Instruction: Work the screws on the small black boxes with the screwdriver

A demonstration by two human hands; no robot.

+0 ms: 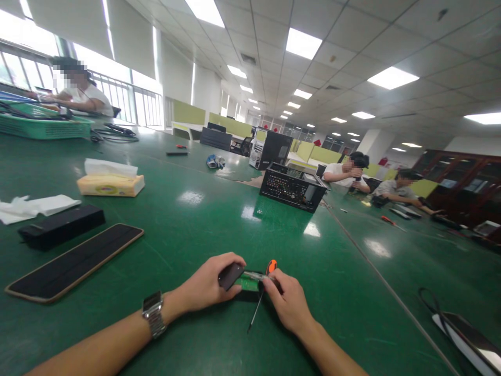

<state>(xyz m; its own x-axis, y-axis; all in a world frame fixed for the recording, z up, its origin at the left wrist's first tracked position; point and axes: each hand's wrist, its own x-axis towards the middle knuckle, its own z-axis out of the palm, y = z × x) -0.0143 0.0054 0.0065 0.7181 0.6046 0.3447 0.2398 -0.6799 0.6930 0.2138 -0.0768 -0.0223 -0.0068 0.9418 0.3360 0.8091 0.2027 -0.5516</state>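
Where the left hand (205, 281) and right hand (290, 302) face each other at lower centre, a green circuit board (249, 284) sits between them

With its thumb and fingers curled in, the left hand grips a dark casing piece (230, 275). The green circuit board shows just right of that piece, reaching toward the right hand; whether the two parts are joined, I cannot tell. The right hand, its fingers drawn narrow, holds an orange-and-black screwdriver (272, 267), whose shaft slants down and left toward the bottom of the frame, over the green tabletop (211, 342).
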